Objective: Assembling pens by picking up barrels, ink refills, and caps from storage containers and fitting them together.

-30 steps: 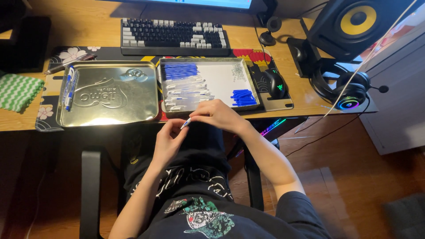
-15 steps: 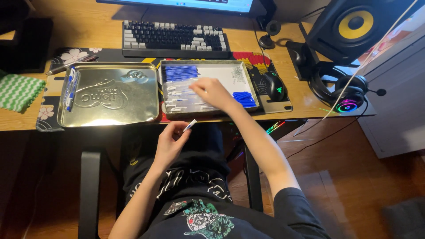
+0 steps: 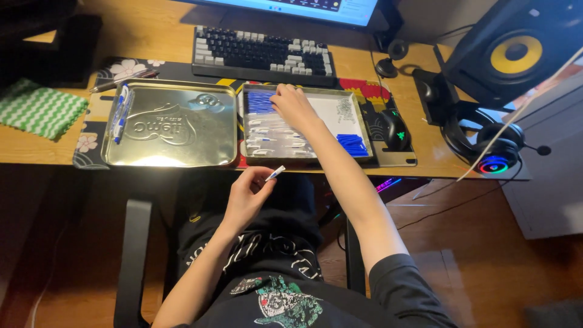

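Left hand [image 3: 246, 197] sits below the desk edge, over the lap, fingers pinched narrow on a short white pen part [image 3: 275, 173] with a bluish tip, which angles up toward the desk. Right hand [image 3: 293, 106] is out over the open metal tin [image 3: 364, 130], fingers curled down into the back-left area, at the pile of blue pieces [image 3: 260, 100]; can't tell if it has gripped anything. Same tin: rows of white pen parts [image 3: 270, 136] in the left half, a smaller blue pile [image 3: 352, 144] front right, a small cluster of springs [image 3: 346, 109] back right. Tin lid [image 3: 173, 124] lies just beside it on the left, with a few blue-and-white pens [image 3: 121, 112] at its left edge. Keyboard [image 3: 261, 54] behind the tin, mouse [image 3: 396, 129] right of it, headphones [image 3: 486, 149] and speaker [image 3: 510, 48] further right, green cloth [image 3: 37, 109] far left.
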